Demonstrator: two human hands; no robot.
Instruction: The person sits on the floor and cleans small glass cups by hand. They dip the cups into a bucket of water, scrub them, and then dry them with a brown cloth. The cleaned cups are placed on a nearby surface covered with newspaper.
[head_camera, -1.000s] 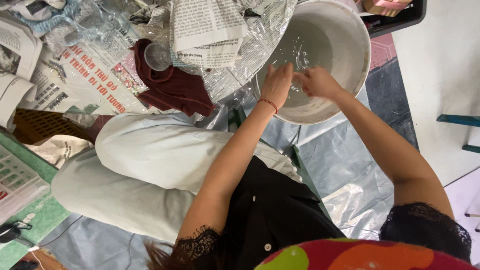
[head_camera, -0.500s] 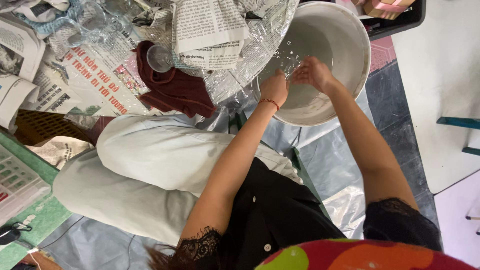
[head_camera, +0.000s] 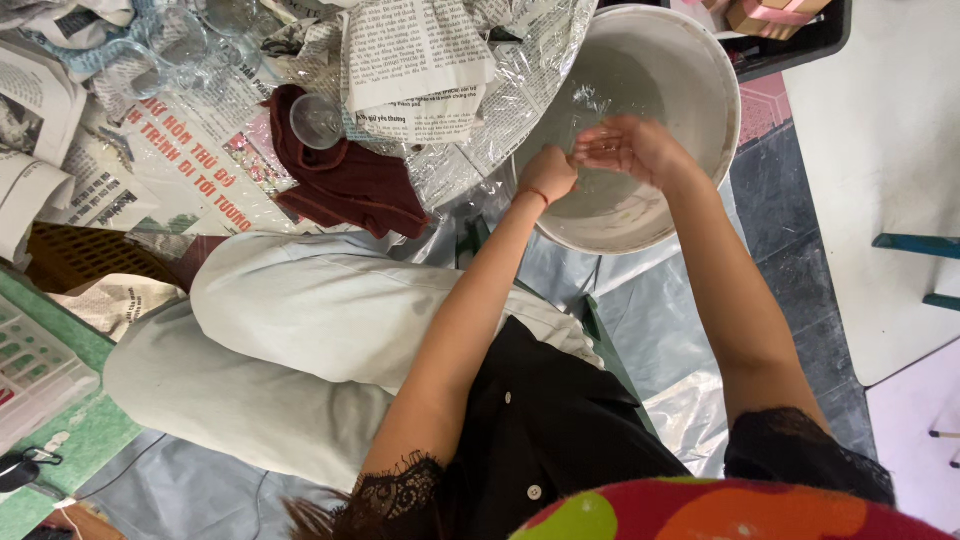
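A large white basin (head_camera: 700, 70) with a little water in it stands on the floor in front of me. My left hand (head_camera: 548, 172) is curled into a fist over the basin's near rim, and nothing shows in it. My right hand (head_camera: 630, 150) is inside the basin just beside the left one, palm up with its fingers loosely spread and wet. The two hands almost touch. A red band circles my left wrist.
Left of the basin lie crumpled clear plastic film and newspaper sheets (head_camera: 420, 60), a dark red cloth (head_camera: 345, 185) and a small clear cup (head_camera: 317, 120). My bent knee in pale trousers (head_camera: 300, 310) is below them. A white board (head_camera: 880, 150) lies to the right.
My left hand has closed from open fingers into a fist at the rim. My right hand has lifted slightly and turned palm up beside it.
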